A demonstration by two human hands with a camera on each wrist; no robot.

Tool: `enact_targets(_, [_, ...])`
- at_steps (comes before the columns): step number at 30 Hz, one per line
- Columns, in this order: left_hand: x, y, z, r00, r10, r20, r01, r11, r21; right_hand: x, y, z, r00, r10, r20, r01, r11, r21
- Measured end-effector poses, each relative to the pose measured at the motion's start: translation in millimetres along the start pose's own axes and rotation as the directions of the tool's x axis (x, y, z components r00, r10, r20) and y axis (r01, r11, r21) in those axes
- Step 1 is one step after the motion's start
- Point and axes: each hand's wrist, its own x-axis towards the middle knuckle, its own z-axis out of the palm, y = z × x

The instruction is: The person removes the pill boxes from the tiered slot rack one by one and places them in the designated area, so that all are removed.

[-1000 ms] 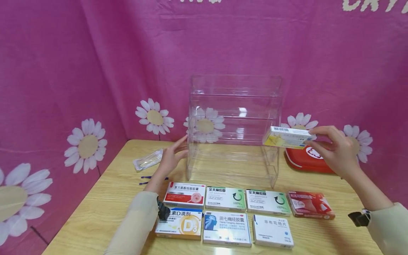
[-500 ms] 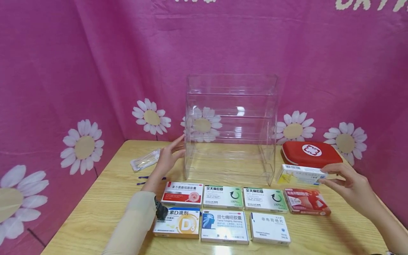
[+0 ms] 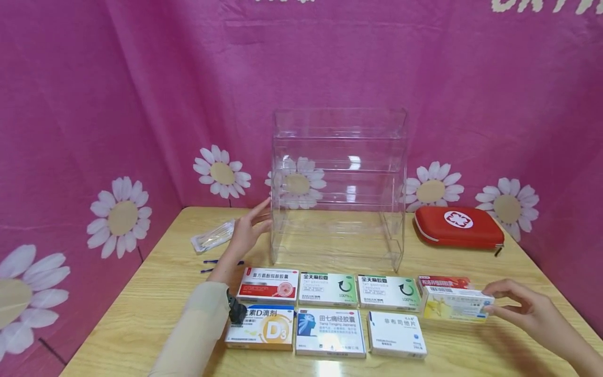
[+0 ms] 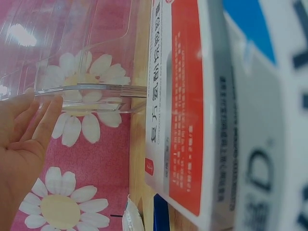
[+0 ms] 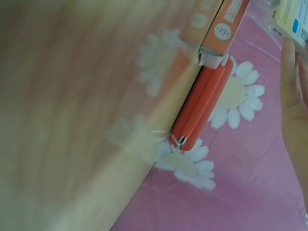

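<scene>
My right hand (image 3: 527, 309) pinches the right end of a white and yellow medicine box (image 3: 457, 305), held over the red medicine box (image 3: 443, 282) and hiding most of it. The right wrist view shows the same yellow box (image 5: 293, 19) at the upper right, with the fingers beside it. My left hand (image 3: 247, 230) touches the left side of a clear tiered acrylic rack (image 3: 339, 225) with extended fingers. From the left wrist, those fingers (image 4: 45, 120) lie against the rack's edge.
Several medicine boxes lie in two rows before the rack, including a red and white one (image 3: 269, 284) and a D3 box (image 3: 261, 329). A red first-aid case (image 3: 459, 228) stands at back right. A cotton swab pack (image 3: 213, 236) and blue tweezers (image 3: 212, 262) lie left.
My right hand has carried the yellow box from beside the rack's right side down and toward me, over the red box. The left hand has stayed at the rack.
</scene>
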Motion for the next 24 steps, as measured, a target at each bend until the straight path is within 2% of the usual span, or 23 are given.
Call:
enact_targets(3, [2.3,-5.5,0.7,1.000,-0.008,-0.006,0.008,1.000,0.003,-9,5,-4,0.998,0.024,0.062,-0.027,0.998,0.054])
enact_targets(9, [1.6,-4.9,0.6,1.000,-0.001,-0.004,0.001,1.000,-0.003,-22,14,-10,0.982,0.067,0.179,-0.078,0.995,0.055])
enact_targets(13, [0.3,-5.4,-0.2,1.000,0.004,-0.004,-0.004,1.000,-0.015,-24,21,-12,0.969,0.092,0.231,-0.107,0.993,0.053])
enact_targets(18, [-0.2,-5.8,-0.4,1.000,0.005,-0.004,-0.005,1.000,-0.012,-23,27,-11,0.947,0.076,0.311,-0.119,0.985,0.122])
enact_targets(21, [0.4,-5.4,0.2,1.000,-0.002,-0.005,0.002,1.000,-0.011,-23,29,-12,0.924,0.109,0.366,-0.166,0.978,0.129])
enact_targets(24, [1.1,-5.1,0.7,1.000,-0.006,-0.001,0.006,1.000,-0.014,-23,30,-13,0.887,0.180,0.426,-0.237,0.968,0.084])
